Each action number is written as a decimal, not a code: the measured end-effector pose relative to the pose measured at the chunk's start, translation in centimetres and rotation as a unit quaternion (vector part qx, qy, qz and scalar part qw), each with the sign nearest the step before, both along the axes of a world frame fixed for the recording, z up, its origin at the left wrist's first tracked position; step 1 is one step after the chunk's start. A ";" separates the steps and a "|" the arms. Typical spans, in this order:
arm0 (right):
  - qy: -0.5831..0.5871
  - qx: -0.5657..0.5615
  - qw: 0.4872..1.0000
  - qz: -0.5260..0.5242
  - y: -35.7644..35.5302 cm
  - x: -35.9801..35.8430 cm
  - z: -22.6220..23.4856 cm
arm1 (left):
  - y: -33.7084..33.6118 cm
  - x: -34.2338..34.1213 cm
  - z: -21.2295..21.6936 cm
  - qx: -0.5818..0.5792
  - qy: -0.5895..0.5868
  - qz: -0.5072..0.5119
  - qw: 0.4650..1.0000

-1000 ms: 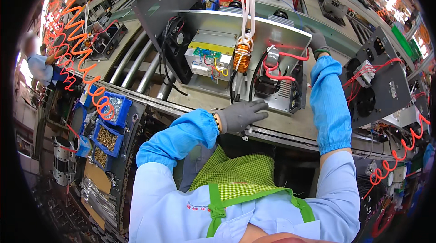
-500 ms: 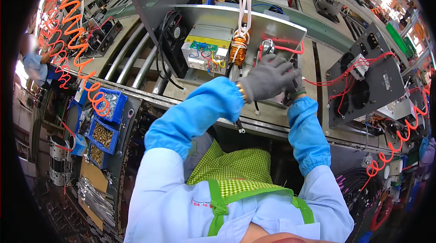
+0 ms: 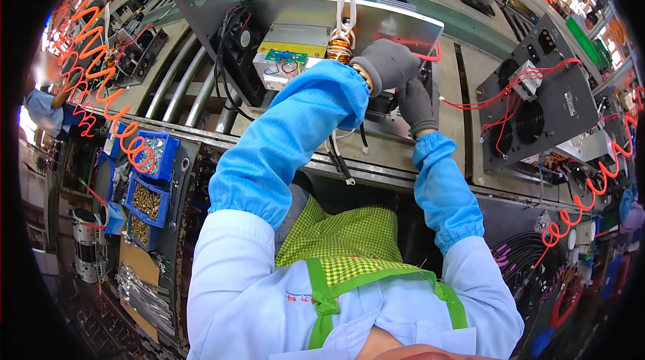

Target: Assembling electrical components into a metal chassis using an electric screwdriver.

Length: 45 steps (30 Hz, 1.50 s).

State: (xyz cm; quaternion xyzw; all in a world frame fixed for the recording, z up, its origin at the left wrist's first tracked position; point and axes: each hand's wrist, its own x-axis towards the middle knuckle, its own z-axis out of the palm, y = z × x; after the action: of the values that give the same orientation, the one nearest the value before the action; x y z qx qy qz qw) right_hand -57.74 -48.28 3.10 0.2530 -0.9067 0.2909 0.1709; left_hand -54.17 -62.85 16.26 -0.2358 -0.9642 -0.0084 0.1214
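Both hands had shifted since half a second before: the left hand (image 3: 386,64) had crossed farther right and up, over the open metal chassis (image 3: 403,24), and the right hand (image 3: 416,106) sat just beneath it. At far left, three blue bins (image 3: 153,155) hung by the counter (image 3: 463,151); the upper one held silvery small parts, the two lower ones brass-coloured parts. An orange coiled hose (image 3: 94,77) looped above them. Inside the chassis stood one black fan (image 3: 242,38), one green circuit board (image 3: 285,57) and one copper coil (image 3: 340,47). The left hand, grey-gloved with a blue sleeve, was curled loosely over the chassis interior beside the coil; the right pressed fingers upward against a black part there. Whether either pinched anything could not be told. One grey panel with two fans (image 3: 531,114) and red wires lay right.
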 end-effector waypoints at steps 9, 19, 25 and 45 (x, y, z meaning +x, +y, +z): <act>-0.022 -0.125 0.992 0.013 8.1 -2.1 -0.2 | 1.5 1.1 -0.8 0.121 0.008 -0.043 0.992; -0.314 -0.239 0.919 -0.023 4.6 -5.8 -3.6 | -3.2 17.7 -4.2 0.340 0.127 0.013 0.932; -0.120 -0.016 0.983 0.135 13.3 -17.9 -13.6 | -13.6 33.7 -12.4 0.379 0.214 0.219 0.873; -0.177 -0.159 0.964 -0.118 11.5 -6.6 -7.8 | -57.9 68.1 -12.9 0.251 0.235 0.861 0.373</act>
State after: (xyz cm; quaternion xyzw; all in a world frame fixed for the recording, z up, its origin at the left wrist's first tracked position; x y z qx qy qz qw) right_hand -64.31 -36.80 -4.67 0.0588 -0.8879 0.4493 0.0789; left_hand 13.88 -120.71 3.38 0.7712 -0.5323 -0.0855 0.3387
